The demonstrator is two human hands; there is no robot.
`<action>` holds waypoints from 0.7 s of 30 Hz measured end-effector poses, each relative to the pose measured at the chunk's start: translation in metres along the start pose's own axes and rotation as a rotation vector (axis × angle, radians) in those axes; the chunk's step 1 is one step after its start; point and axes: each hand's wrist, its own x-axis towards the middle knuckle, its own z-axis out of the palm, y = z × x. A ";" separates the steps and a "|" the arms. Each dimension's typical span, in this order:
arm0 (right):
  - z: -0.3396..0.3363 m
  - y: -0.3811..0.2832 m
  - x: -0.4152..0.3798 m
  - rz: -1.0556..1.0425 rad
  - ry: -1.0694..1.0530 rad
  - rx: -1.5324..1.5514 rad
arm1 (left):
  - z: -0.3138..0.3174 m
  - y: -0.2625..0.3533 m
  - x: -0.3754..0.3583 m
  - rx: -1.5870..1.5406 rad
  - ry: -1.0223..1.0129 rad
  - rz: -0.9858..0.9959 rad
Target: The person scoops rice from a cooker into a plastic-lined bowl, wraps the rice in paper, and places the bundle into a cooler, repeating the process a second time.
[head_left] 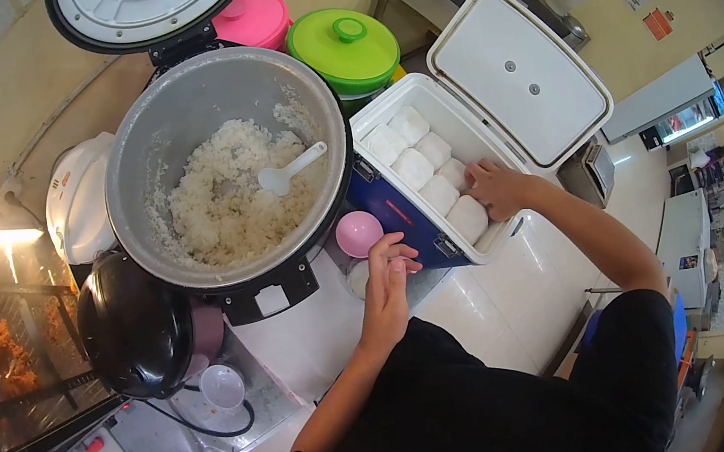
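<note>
My right hand (501, 188) reaches into a blue-and-white cooler box (399, 220) whose lid is raised. Its fingers are bent down against a rounded white packet (469, 219), one of several packed in rows; the fingertips are partly hidden. My left hand (386, 287) is held beside the cooler's front, empty, its fingers loosely stretched and apart. Just beyond it is a small pink bowl (358, 233), and a whitish round thing (358, 277) is partly covered by the hand. A large rice cooker pot (132, 169) stands open with cooked rice (227, 191) and a white rice paddle (293, 169).
Green (346, 47) and pink (252, 16) lidded containers stand behind the pot. To the left are a black lidded cooker (135, 326), a lit glass food cabinet (19, 350) and a small white cup (221, 386). The raised cooler lid (519, 75) leans back at the right.
</note>
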 end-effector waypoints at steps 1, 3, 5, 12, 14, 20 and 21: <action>-0.003 -0.002 -0.001 0.004 0.006 -0.004 | 0.000 0.000 0.001 0.006 -0.004 -0.012; -0.004 0.013 0.005 -0.068 0.035 0.319 | -0.001 -0.001 0.001 0.015 -0.014 -0.030; -0.004 0.022 0.008 -0.055 0.025 0.454 | -0.002 -0.001 0.001 0.016 -0.019 -0.037; 0.002 0.019 0.004 0.017 0.068 0.302 | -0.011 -0.009 0.002 0.059 -0.011 -0.069; 0.010 0.026 0.012 0.003 -0.026 0.323 | -0.010 -0.008 0.003 0.056 -0.011 -0.088; -0.006 0.030 0.014 -0.031 -0.082 0.303 | -0.009 -0.008 0.004 0.159 0.005 -0.016; -0.015 0.022 0.008 0.027 -0.072 0.324 | -0.007 -0.004 0.009 0.243 -0.004 0.044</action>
